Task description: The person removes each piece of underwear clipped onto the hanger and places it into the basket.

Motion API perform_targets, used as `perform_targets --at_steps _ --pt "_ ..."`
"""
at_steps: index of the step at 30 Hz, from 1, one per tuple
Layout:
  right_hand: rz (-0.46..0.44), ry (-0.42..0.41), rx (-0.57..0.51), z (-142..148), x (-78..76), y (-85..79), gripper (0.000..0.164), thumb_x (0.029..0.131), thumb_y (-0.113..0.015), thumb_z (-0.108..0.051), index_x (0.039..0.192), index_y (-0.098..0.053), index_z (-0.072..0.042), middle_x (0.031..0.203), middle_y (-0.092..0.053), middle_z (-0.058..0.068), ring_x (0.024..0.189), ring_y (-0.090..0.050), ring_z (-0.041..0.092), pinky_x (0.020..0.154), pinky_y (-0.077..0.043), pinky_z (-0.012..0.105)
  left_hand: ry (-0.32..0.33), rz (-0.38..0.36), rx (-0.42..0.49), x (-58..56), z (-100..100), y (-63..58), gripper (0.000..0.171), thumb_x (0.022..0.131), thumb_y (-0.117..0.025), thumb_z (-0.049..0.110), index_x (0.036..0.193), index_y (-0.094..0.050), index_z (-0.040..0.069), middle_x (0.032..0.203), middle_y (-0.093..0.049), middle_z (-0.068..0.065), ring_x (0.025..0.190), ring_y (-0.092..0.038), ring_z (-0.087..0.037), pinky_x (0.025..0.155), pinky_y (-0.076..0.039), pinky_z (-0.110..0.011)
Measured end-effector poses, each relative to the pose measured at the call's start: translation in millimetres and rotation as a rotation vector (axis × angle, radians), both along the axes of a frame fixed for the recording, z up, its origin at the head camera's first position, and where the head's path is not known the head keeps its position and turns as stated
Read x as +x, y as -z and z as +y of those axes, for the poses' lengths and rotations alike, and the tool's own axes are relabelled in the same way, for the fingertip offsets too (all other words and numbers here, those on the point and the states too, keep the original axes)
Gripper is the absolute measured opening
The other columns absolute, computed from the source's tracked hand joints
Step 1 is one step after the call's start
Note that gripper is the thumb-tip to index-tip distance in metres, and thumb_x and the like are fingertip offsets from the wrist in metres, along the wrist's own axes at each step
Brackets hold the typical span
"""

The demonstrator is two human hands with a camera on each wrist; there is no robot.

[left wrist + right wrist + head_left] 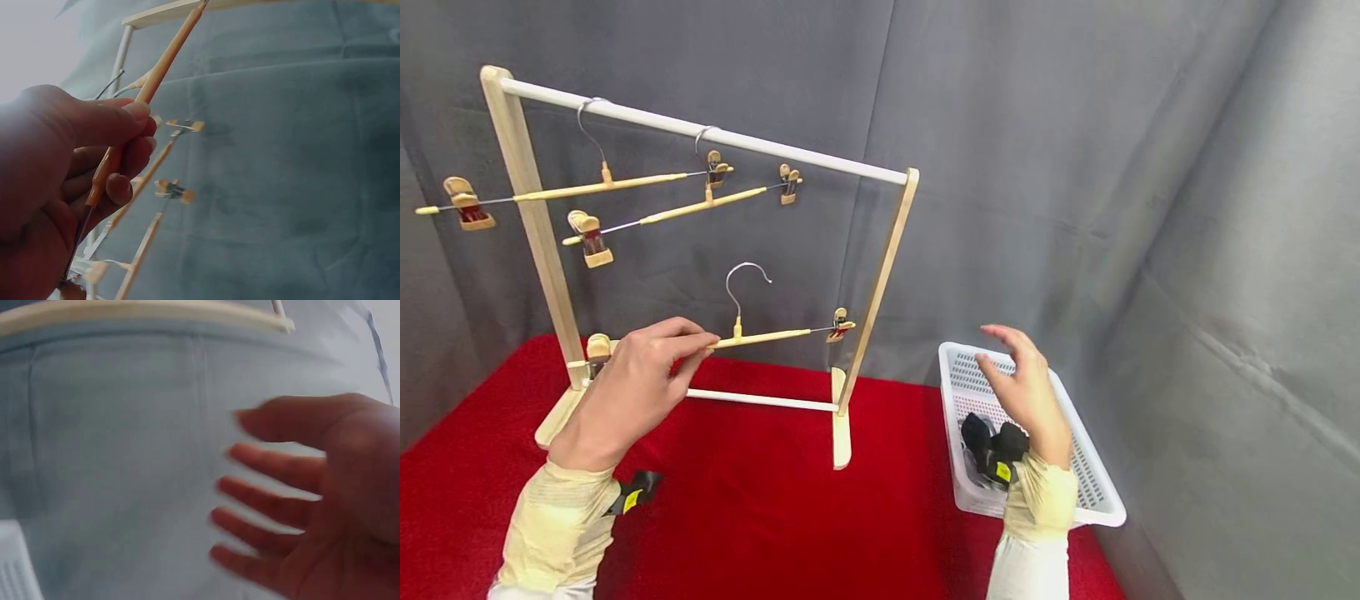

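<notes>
Between thumb and fingers my left hand (638, 383) pinches the bar of a clip hanger (767, 337), in front of the wooden rack. The hanger's metal hook points up, below the rack's top rail, and one end clip (840, 325) shows at right. In the left wrist view the thumb presses on the hanger's yellowish bar (164, 65). My right hand (1028, 392) is held over the white basket with its fingers spread and nothing between them. Two more clip hangers, a left one (606, 185) and a right one (715, 202), hang from the top rail.
The wooden rack (707, 133) stands on a red cloth (760, 508) at the left. A white perforated basket (1093, 479) sits at the right; the dark thing seen over it is partly the wrist gear (996, 454). Grey curtains (1045, 167) close off the back and right.
</notes>
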State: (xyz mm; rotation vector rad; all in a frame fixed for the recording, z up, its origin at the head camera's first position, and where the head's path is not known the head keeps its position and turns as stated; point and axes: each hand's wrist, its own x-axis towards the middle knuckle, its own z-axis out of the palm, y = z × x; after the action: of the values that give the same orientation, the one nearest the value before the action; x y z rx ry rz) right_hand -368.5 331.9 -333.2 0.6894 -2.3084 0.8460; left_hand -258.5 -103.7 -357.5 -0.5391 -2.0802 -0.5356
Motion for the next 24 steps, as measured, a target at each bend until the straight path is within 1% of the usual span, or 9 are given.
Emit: perform_targets --at_steps 2,3,7,10,12,15,18,21,24 --pt "0.034 -0.064 -0.076 -14.2 -7.6 -18.7 0.035 0.085 -0.063 -0.018 0.118 -0.059 -0.008 0.119 -0.057 0.009 0.113 -0.050 0.021 0.096 -0.041 0.046 -0.014 0.008 -0.009 2.7 -1.7 -7.1 0.024 0.071 -0.071 -0.003 0.092 -0.071 0.008 0.084 -0.063 0.000 0.069 -0.056 -0.010 0.058 -0.051 -0.033" --pt "0.043 -0.104 -0.115 -22.2 -9.6 -28.8 0.033 0.085 -0.062 -0.017 0.117 -0.059 -0.007 0.118 -0.057 0.010 0.111 -0.051 0.021 0.094 -0.042 0.046 -0.025 0.005 -0.008 4.4 -2.5 -10.6 0.024 0.071 -0.070 -0.004 0.092 -0.071 0.007 0.084 -0.063 -0.001 0.069 -0.056 -0.011 0.058 -0.051 -0.033" --pt "0.086 -0.253 -0.223 -55.2 -12.2 -67.6 0.031 0.085 -0.060 -0.007 0.114 -0.058 0.001 0.115 -0.057 0.018 0.105 -0.054 0.025 0.090 -0.045 0.046 -0.082 -0.015 0.005 9.4 -4.1 -23.8 0.023 0.071 -0.069 -0.005 0.092 -0.070 0.005 0.086 -0.063 -0.005 0.068 -0.056 -0.014 0.059 -0.051 -0.036" --pt "0.127 -0.294 -0.250 -75.4 -16.9 -90.1 0.031 0.083 -0.059 -0.004 0.113 -0.057 0.003 0.116 -0.056 0.019 0.104 -0.054 0.028 0.091 -0.046 0.042 -0.115 -0.015 0.015 9.6 -1.6 -33.2 0.021 0.073 -0.066 -0.006 0.091 -0.070 0.004 0.085 -0.064 -0.007 0.067 -0.056 -0.017 0.059 -0.051 -0.037" --pt "0.154 -0.291 -0.252 -85.5 -23.0 -100.3 0.030 0.084 -0.059 -0.005 0.113 -0.058 0.002 0.115 -0.057 0.017 0.104 -0.055 0.029 0.090 -0.046 0.040 -0.126 -0.008 0.021 8.7 1.5 -39.2 0.020 0.074 -0.065 -0.006 0.091 -0.070 0.003 0.085 -0.064 -0.007 0.067 -0.056 -0.018 0.060 -0.051 -0.038" --pt "0.177 -0.279 -0.249 -100.0 -31.4 -112.1 0.030 0.083 -0.059 -0.007 0.113 -0.059 -0.001 0.114 -0.057 0.015 0.103 -0.056 0.027 0.089 -0.047 0.037 -0.138 0.006 0.026 5.3 7.0 -48.0 0.019 0.075 -0.062 -0.006 0.090 -0.070 0.003 0.083 -0.063 -0.008 0.067 -0.056 -0.019 0.060 -0.051 -0.038" --pt "0.218 -0.275 -0.218 -114.1 -34.1 -121.5 0.031 0.084 -0.059 -0.006 0.114 -0.058 0.000 0.114 -0.055 0.018 0.102 -0.055 0.024 0.085 -0.049 0.037 -0.146 0.006 0.022 -0.3 11.3 -56.1 0.017 0.076 -0.062 -0.005 0.090 -0.070 0.002 0.082 -0.063 -0.008 0.067 -0.057 -0.020 0.061 -0.051 -0.039" --pt "0.243 -0.289 -0.190 -126.1 -36.4 -129.2 0.035 0.084 -0.059 -0.005 0.118 -0.054 0.003 0.118 -0.051 0.020 0.106 -0.053 0.022 0.085 -0.049 0.036 -0.151 -0.003 0.015 -6.9 14.0 -62.8 0.016 0.076 -0.063 -0.004 0.090 -0.069 0.001 0.082 -0.063 -0.010 0.068 -0.057 -0.020 0.062 -0.051 -0.039" --pt "0.243 -0.316 -0.183 -136.6 -38.6 -135.3 0.040 0.085 -0.058 -0.004 0.124 -0.050 0.002 0.123 -0.047 0.020 0.112 -0.049 0.025 0.087 -0.048 0.037 -0.147 0.000 0.013 -13.3 15.1 -67.9 0.015 0.077 -0.064 -0.003 0.090 -0.069 0.001 0.083 -0.063 -0.010 0.068 -0.058 -0.021 0.064 -0.052 -0.040"
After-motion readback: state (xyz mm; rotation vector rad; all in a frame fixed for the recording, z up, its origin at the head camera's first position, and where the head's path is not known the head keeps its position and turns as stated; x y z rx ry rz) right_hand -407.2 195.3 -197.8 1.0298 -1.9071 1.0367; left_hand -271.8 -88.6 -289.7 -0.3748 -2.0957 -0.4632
